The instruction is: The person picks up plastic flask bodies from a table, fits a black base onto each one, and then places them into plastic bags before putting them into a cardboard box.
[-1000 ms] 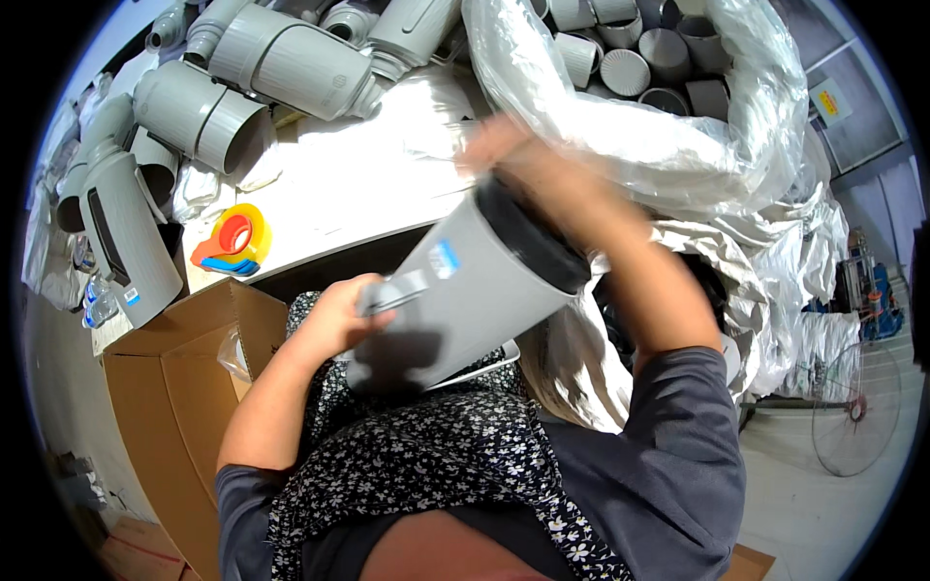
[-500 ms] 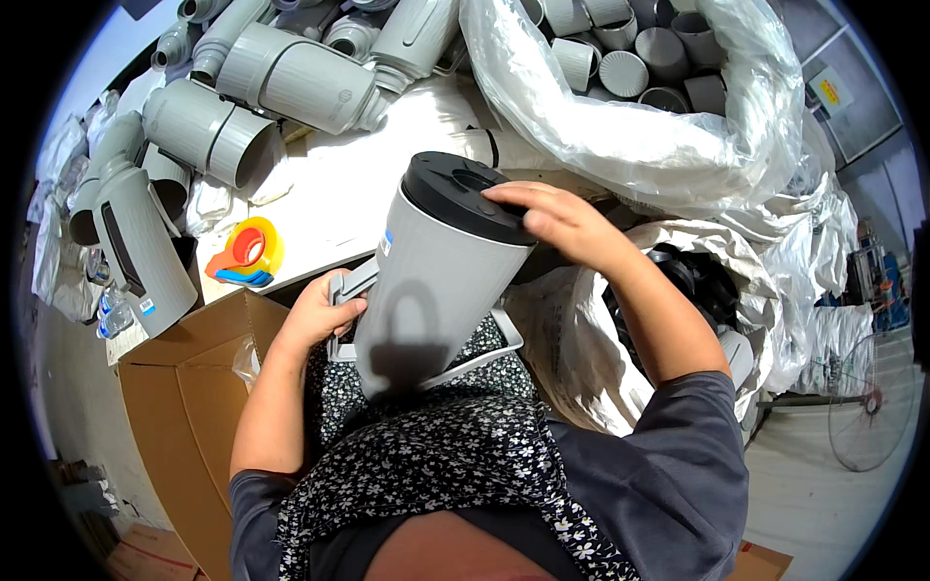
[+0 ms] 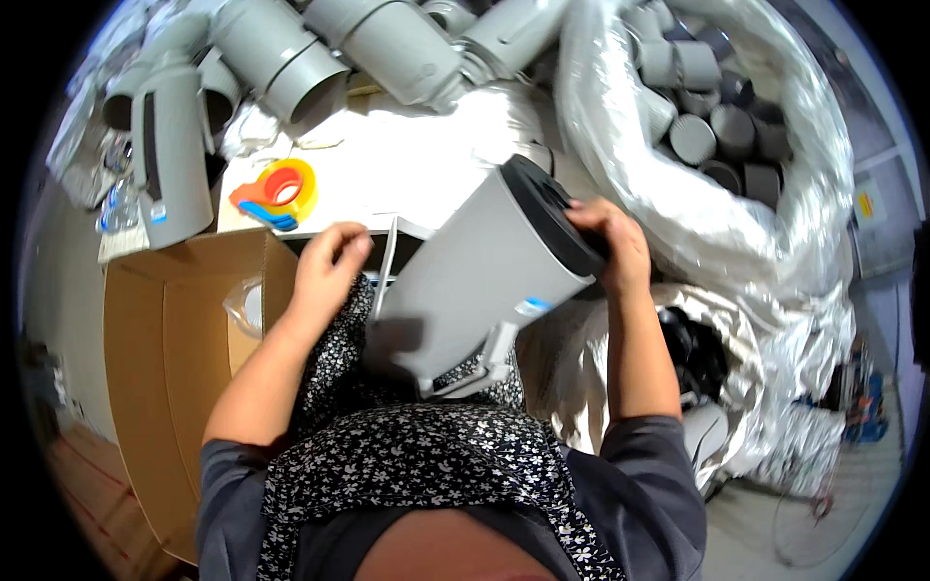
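Observation:
A large grey jug (image 3: 475, 261) leans in my lap, its black round cap or base (image 3: 552, 215) tilted up to the right. A light strip, perhaps part of a handle, stands up on its left side, and a grey handle with a blue sticker sits low on its near right side. My right hand (image 3: 616, 244) grips the edge of the black part. Left of the jug, my left hand (image 3: 331, 266) is raised off it with the fingers loosely bent and nothing visible in them.
An open cardboard box (image 3: 184, 339) stands at left. Yellow and orange tape rolls (image 3: 302, 189) and a blue tool (image 3: 268, 215) lie on the white table. Several grey jugs (image 3: 392, 48) line the back. A clear bag (image 3: 823, 174) holds grey cups; a white sack (image 3: 741, 368) holds black parts.
The jug has turned, bringing its blue-stickered handle from the left to the near right side. My left hand has let go of the handle. My right hand has moved to the black part's right edge.

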The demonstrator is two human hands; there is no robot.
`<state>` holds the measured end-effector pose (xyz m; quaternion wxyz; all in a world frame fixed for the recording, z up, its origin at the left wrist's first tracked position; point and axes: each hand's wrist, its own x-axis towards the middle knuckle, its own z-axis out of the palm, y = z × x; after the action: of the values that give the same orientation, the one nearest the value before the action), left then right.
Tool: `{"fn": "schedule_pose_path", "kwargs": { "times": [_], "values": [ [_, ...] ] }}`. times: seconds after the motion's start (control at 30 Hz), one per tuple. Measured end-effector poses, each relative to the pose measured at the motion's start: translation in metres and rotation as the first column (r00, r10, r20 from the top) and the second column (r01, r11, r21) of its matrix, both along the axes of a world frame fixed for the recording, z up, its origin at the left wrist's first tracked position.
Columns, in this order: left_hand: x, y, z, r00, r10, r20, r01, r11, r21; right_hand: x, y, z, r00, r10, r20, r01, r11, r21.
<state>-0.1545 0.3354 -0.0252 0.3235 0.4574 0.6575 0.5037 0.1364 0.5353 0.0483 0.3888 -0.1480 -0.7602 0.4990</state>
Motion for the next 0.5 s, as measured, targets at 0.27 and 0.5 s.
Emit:
{"fn": "schedule_pose_path", "kwargs": {
  "times": [0.27,0.5],
  "values": [
    [0.014,0.046,-0.057,0.794,-0.084,0.602,-0.043,0.98,0.193,-0.02,-0.004,0.013,0.945,0.307,-0.113,-0.287,0.943,0.17],
    [0.035,0.028,-0.027,0.795,-0.475,0.378,0.431,0.88,0.198,-0.064,0.052,-0.011,0.933,0.201,-0.298,-0.275,0.933,-0.231]
  ]
}}
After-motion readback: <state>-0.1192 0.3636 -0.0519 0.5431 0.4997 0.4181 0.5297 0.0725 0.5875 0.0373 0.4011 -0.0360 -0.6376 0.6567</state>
